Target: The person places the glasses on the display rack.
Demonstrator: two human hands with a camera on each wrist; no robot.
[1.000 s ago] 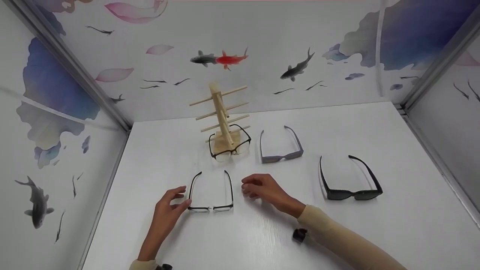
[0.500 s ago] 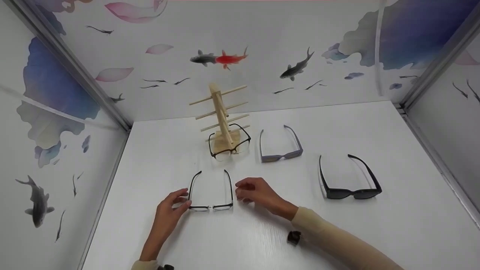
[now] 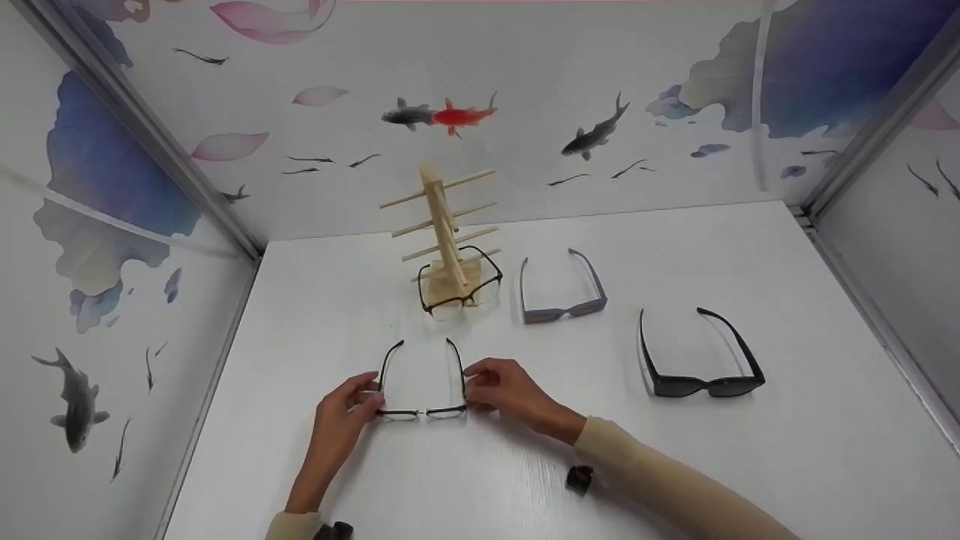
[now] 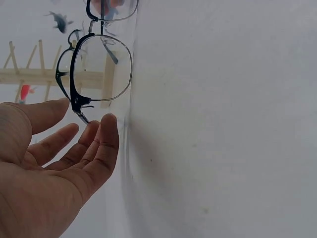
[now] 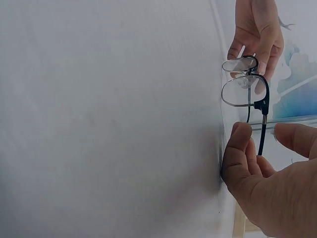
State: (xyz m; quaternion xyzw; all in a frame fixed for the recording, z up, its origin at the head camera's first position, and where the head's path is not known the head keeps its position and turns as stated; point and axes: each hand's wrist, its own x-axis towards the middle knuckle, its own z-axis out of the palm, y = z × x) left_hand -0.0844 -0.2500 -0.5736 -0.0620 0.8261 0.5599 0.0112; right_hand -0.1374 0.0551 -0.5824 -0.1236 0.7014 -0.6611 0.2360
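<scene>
A pair of black half-rim eyeglasses (image 3: pixel 446 412) lies on the white table, temples unfolded and pointing away from me. My left hand (image 3: pixel 341 420) is at its left hinge; in the left wrist view the thumb and loosely bent fingers stand apart on either side of the frame's corner (image 4: pixel 75 96). On the other side, my right hand (image 3: pixel 510 394) has reached the right temple. The right wrist view shows that temple (image 5: pixel 262 134) passing between the thumb and the curved fingers, with a gap around it.
Behind stands a wooden glasses rack (image 3: pixel 442 225) with dark-framed eyeglasses (image 3: pixel 450 304) round its base. Purple-grey sunglasses (image 3: pixel 564 311) and black sunglasses (image 3: pixel 705 388) lie unfolded to the right. Printed wall panels (image 3: pixel 517 45) enclose the table (image 3: pixel 750 465) at the back and sides.
My right hand has moved left and slightly toward me, from beside the eyeglasses up to their right temple. The left hand has shifted only a little; the eyeglasses lie nearly where they were.
</scene>
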